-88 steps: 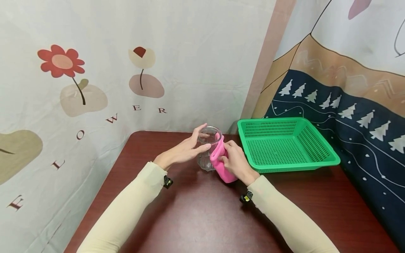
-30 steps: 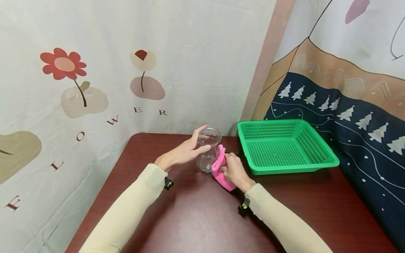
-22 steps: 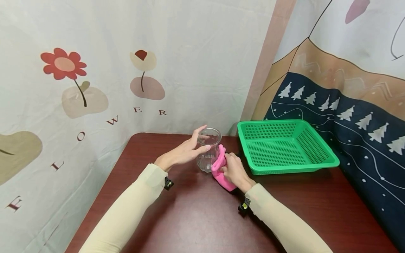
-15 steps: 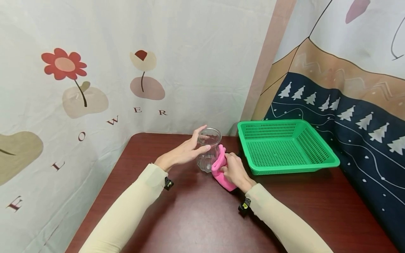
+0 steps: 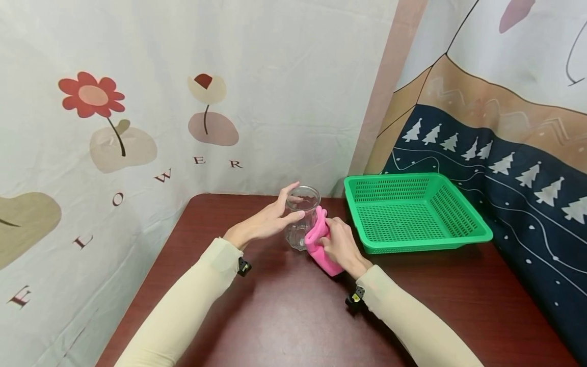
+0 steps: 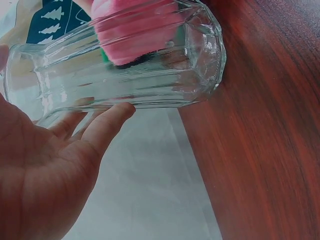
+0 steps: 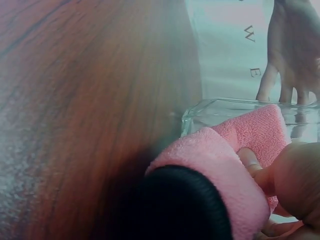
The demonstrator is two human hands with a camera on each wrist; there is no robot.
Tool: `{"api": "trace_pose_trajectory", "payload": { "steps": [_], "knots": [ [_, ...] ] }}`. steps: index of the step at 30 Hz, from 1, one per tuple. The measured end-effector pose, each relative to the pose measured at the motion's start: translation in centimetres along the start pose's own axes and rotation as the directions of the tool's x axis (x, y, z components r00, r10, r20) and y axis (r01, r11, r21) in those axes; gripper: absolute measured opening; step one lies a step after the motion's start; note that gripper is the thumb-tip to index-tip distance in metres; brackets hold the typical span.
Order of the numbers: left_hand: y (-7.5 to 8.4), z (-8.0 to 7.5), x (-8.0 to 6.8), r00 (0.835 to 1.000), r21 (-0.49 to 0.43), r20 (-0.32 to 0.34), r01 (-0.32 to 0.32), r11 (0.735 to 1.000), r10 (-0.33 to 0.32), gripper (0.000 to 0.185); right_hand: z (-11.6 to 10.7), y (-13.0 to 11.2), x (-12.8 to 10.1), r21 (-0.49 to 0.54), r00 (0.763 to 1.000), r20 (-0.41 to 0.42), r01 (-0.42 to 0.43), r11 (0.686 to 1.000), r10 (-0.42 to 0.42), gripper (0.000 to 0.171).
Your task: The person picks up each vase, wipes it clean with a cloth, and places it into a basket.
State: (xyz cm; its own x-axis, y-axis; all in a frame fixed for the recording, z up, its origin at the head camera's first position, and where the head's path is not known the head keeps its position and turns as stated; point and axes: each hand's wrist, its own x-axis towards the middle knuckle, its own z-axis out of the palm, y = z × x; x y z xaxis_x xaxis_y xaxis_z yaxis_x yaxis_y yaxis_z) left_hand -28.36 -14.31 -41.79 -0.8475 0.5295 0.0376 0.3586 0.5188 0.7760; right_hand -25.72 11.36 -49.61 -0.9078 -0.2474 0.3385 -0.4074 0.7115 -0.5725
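A clear glass jar (image 5: 297, 235) stands upright on the table, its mouth uncovered. My left hand (image 5: 263, 219) holds it near the top from the left, thumb on the near side and fingers round the back. In the left wrist view several fingers (image 6: 107, 125) lie along the glass. A folded pink cloth (image 5: 316, 242) is pinched in my right hand (image 5: 341, 244) and lies against the jar's right side. The right wrist view shows the thumb pressing into the fuzzy cloth (image 7: 255, 130); the other fingers are partly hidden.
A green plastic basket (image 5: 424, 244) with perforated walls stands just right of the right hand. The dark red-brown table (image 5: 275, 316) meets printed cloth backdrops (image 5: 275, 102) at the back and right. A black wrist camera (image 5: 355, 298) sits at the right cuff.
Over the whole span, my right hand and the cloth have moved down from the jar's rim along its side, then slightly back up in the last half second. The left hand keeps its place.
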Motion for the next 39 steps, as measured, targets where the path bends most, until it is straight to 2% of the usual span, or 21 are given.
{"api": "trace_pose_trajectory", "payload": {
  "steps": [19, 33, 39],
  "knots": [
    [-0.3, 0.0, 0.1, 1.000, -0.012, 0.000, -0.001, 1.000, 0.001, 0.094, -1.0, -1.2, 0.5, 0.070, 0.996, -0.087, 0.010, 0.997, -0.003, 0.056],
    [-0.2, -0.1, 0.2, 1.000, -0.018, 0.005, 0.000, 1.000, 0.001, 0.092, -1.7, -2.1, 1.3, 0.078, 0.985, -0.162, 0.065, 0.995, -0.052, 0.054],
    [-0.1, -0.1, 0.1, 1.000, -0.017, 0.008, -0.005, 1.000, 0.005, 0.092, -2.0, -2.2, 1.6, 0.094, 0.986, -0.161, 0.050, 0.994, -0.034, 0.053]
  ]
}}
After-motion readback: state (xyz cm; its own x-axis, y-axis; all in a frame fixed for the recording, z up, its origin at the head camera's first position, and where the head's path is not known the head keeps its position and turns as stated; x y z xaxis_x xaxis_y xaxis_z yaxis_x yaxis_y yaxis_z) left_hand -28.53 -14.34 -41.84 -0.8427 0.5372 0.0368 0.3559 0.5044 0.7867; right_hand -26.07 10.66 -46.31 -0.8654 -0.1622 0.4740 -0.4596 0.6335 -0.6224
